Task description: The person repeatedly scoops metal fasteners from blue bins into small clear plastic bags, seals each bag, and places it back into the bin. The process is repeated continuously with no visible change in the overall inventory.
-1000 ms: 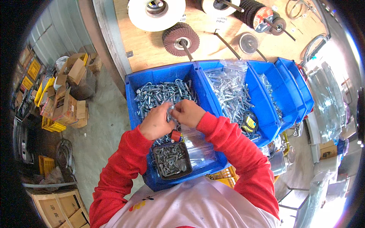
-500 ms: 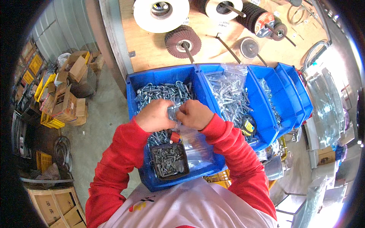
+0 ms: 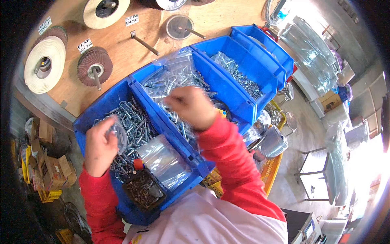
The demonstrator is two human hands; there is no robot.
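Observation:
My left hand [image 3: 99, 148] is above the left blue bin [image 3: 101, 97], closed on a small clear plastic bag [image 3: 119, 136] that seems to have hardware in it. Beneath it lie many metal hook bolts [image 3: 140, 126]. My right hand [image 3: 195, 107] hovers over the second bin, close to loose bolts and clear bags of bolts [image 3: 183, 67]. Motion smears its fingers, so I cannot make out whether they hold anything. In the front of the left bin, a stack of flat clear bags [image 3: 164, 160] lies beside a dark square tray [image 3: 144, 189] of small hardware.
Further blue bins [image 3: 266, 67] with small fasteners run to the right. Behind them, a wooden board [image 3: 118, 46] carries abrasive discs [image 3: 94, 67] and bare metal pegs [image 3: 144, 42]. A yellow crate [image 3: 271, 173] of metal parts stands right; cardboard boxes [image 3: 53, 173] are at the left.
My hands have parted: the left keeps the small bag over the left bin, while the right has moved over the second bin. The view has turned toward the right.

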